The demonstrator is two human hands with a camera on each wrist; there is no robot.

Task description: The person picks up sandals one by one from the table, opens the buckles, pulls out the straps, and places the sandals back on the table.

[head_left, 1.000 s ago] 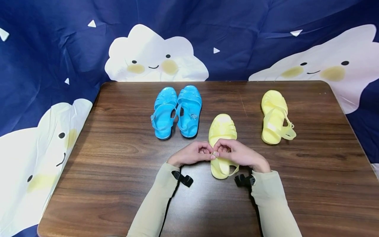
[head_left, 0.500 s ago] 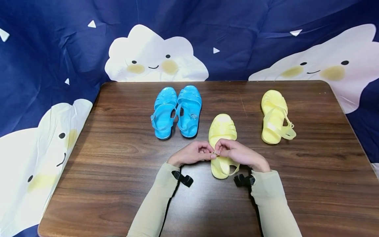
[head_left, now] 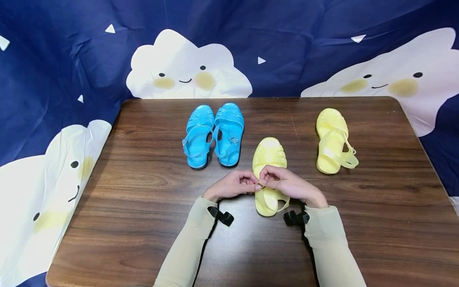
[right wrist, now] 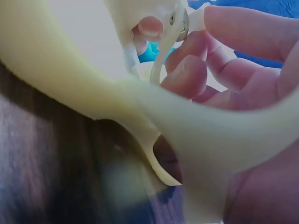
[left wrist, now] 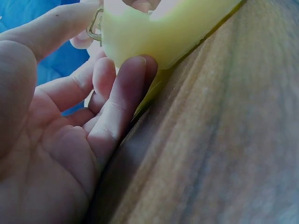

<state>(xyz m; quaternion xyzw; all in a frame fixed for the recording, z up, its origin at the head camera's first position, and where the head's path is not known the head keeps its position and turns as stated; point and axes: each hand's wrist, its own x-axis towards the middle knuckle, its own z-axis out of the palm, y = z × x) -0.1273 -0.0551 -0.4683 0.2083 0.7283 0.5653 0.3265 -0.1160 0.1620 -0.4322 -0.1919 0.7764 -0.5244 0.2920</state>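
Note:
A yellow sandal [head_left: 269,153] lies on the table, toe away from me, with both hands at its left side. My left hand [head_left: 231,185] pinches around the small metal buckle [left wrist: 95,27] at the sandal's side; its other fingers curl by the yellow side wall. My right hand [head_left: 290,184] reaches over the sandal and pinches the end of the thin strap [right wrist: 161,60] by the buckle, thumb and forefinger together. Whether the strap passes through the buckle, I cannot tell. In the right wrist view, a wide yellow band [right wrist: 205,135] crosses in front of the hand.
A pair of blue sandals [head_left: 229,119] stands side by side, left of and behind the yellow one. Another yellow sandal [head_left: 331,119] lies at the right, its strap hanging off to the side. A dark blue cloth [head_left: 279,24] with clouds hangs behind the wooden table [head_left: 143,207].
My right fingers have shifted slightly at the buckle, away from the left fingertips and a little upward. The left hand and the sandals have hardly moved.

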